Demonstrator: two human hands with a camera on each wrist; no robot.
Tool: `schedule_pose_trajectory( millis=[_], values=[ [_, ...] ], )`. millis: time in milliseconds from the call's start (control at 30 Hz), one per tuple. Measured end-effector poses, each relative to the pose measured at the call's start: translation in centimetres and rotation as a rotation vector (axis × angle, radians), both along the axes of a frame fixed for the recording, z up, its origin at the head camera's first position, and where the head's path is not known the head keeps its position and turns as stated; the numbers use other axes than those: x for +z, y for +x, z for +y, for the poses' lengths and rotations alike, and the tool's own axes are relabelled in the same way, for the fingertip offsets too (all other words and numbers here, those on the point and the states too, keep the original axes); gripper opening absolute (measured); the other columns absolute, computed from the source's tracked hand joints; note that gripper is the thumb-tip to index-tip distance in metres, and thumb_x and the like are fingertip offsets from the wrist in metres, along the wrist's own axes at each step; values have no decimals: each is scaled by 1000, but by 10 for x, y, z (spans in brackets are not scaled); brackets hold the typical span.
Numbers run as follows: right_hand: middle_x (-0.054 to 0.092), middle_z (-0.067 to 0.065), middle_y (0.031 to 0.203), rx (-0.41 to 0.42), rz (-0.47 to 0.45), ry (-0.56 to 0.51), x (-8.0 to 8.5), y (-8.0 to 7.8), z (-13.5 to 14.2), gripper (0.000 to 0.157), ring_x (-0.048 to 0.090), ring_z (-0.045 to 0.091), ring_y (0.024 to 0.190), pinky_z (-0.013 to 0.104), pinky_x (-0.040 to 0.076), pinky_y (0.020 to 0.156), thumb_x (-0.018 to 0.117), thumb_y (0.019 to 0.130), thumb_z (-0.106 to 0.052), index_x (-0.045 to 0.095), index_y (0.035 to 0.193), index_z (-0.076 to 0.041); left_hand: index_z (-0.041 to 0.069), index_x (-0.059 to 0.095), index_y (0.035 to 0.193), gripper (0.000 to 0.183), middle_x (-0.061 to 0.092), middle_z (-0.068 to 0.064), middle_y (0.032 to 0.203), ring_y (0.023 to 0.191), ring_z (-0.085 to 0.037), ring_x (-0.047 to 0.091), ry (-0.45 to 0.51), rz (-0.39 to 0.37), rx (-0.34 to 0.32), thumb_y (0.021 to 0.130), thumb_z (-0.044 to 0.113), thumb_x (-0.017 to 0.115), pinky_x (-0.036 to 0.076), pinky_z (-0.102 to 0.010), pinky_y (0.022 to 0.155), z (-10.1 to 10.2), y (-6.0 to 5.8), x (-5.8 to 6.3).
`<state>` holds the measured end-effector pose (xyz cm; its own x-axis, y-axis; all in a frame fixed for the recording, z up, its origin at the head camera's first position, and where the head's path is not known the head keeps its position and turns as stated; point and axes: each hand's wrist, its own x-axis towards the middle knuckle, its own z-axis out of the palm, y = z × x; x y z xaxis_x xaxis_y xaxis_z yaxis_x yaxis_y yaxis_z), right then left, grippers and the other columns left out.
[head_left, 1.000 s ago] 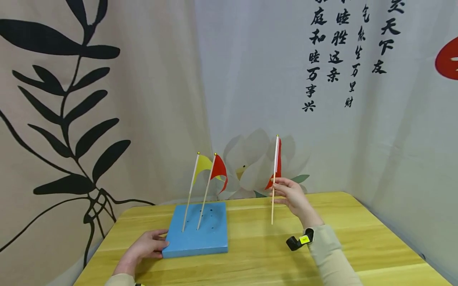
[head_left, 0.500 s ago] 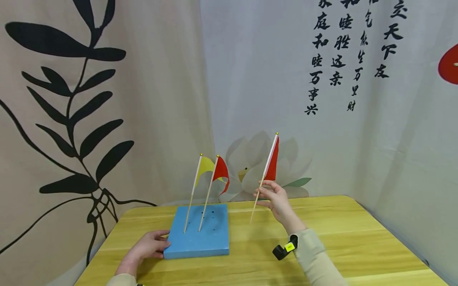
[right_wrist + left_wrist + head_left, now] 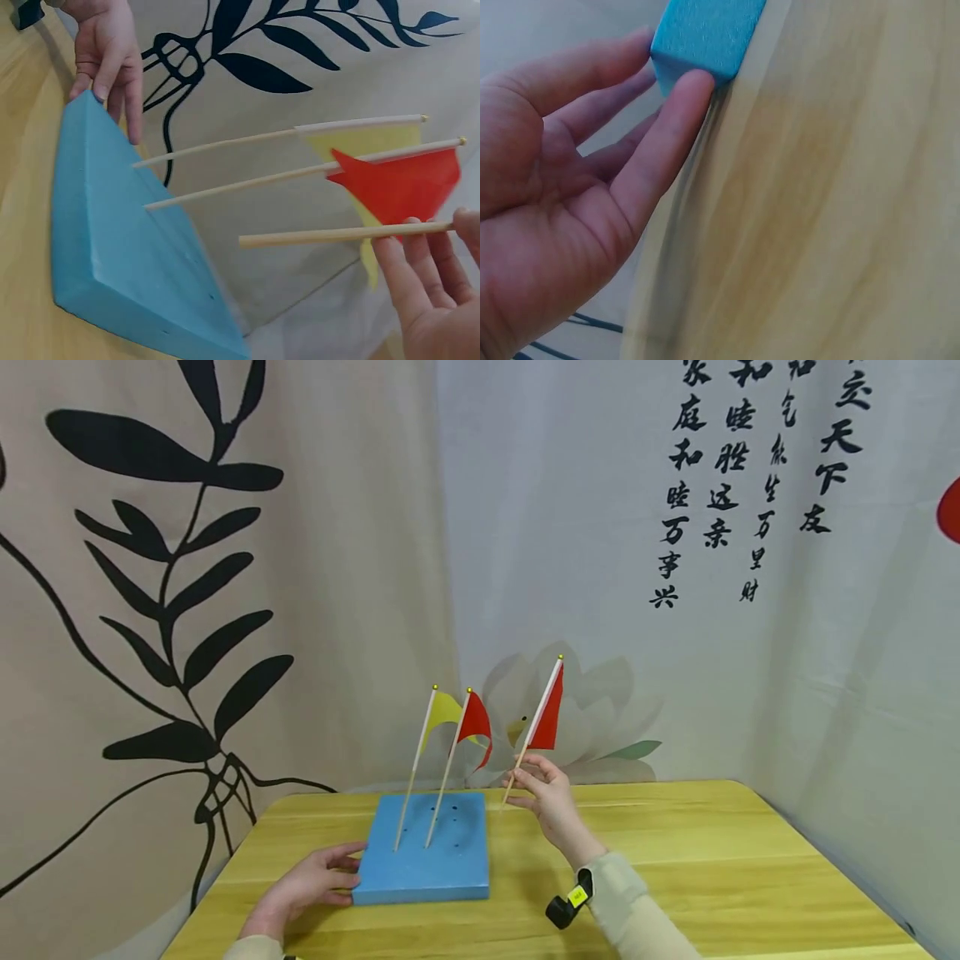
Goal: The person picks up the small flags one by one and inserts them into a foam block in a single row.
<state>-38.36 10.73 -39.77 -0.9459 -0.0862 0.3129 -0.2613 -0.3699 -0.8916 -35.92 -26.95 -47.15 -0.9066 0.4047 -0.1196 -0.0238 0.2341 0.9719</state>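
Observation:
A blue board [image 3: 427, 872] with small holes lies on the table. A yellow flag [image 3: 444, 710] and a red flag [image 3: 474, 718] stand in it on thin sticks, tilted slightly right. My left hand [image 3: 311, 889] rests its fairly straight fingers and thumb against the board's left edge; in the left wrist view, the fingertips [image 3: 697, 82] touch its blue corner. Right of the board, my right hand [image 3: 551, 797] pinches the wooden stick [image 3: 315, 235] of another red flag [image 3: 547, 714], between thumb and fingers. That stick leans, its bare lower end pointing down-left, near the board's far right corner.
The wooden table [image 3: 712, 860] extends to the right and in front of the board. A pale curtain [image 3: 360, 568] with a dark leaf print and black characters hangs behind. A black camera [image 3: 567, 906] is strapped to my right wrist.
My right hand has moved left toward the board with the red flag, whose stick has gone from nearly upright to leaning. The left hand keeps its place at the board's edge.

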Motion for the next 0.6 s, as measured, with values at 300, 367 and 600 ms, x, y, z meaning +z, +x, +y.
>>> schedule_pose_trajectory(
  millis=[300, 367, 600],
  values=[
    [58, 20, 96, 31, -9, -36, -8, -7, -17, 26, 51, 44, 96, 49, 45, 73, 60, 83, -9, 55, 108, -2, -2, 25, 137, 66, 43, -22, 119, 94, -25, 54, 48, -21, -38, 83, 10, 60, 47, -42, 74, -3, -2, -3],
    [59, 20, 96, 43, 1, -31, -8, -8, -20, 26, 50, 45, 97, 48, 45, 74, 60, 84, -9, 55, 108, -2, -2, 25, 137, 66, 43, -22, 120, 94, -25, 54, 51, -23, -36, 83, 10, 60, 47, -42, 75, -3, -2, -3],
    [57, 23, 100, 66, 16, -13, -15, -17, -32, 22, 54, 41, 94, 51, 43, 77, 58, 85, -9, 54, 105, -1, -3, 23, 137, 67, 40, -26, 122, 94, -25, 54, 55, -25, -33, 83, 10, 60, 47, -42, 74, -2, -1, -2]
  ],
)
